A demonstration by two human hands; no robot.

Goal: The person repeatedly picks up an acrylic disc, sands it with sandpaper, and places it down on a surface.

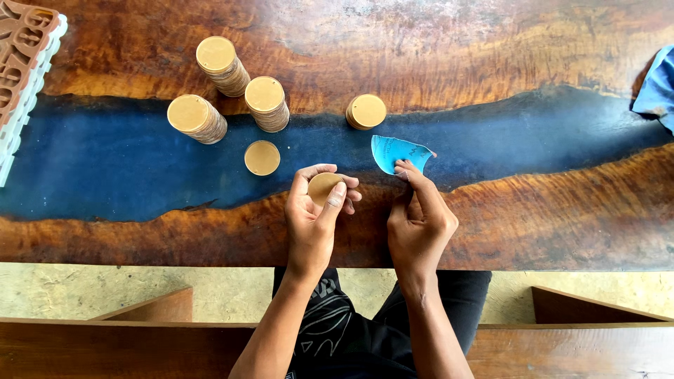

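Hands at the near edge of the table [562,224], head view only. Left hand [312,217] closed around one round wooden disc [324,188], thumb across its face, fingers curled behind; disc lifted just above the wood, flat face toward the camera. Right hand [419,221] narrow, fingertips pressing on a curved piece of blue sandpaper [395,152] that lies flat on the dark blue resin strip; whether it is pinched or only pinned down, cannot tell.

Judgement: step in hand appears to be sanding discs one at a time, with disc and abrasive about to be brought together. Next move would call for a firm grip on the sandpaper and a steady hold on the disc's rim.

Beyond the hands: three tall stacks of like discs [223,67], a short stack [366,111], and a single loose disc [262,157], all well apart from the held one. Carved wooden panel [21,42] at far left; blue cloth [656,88] at right edge.
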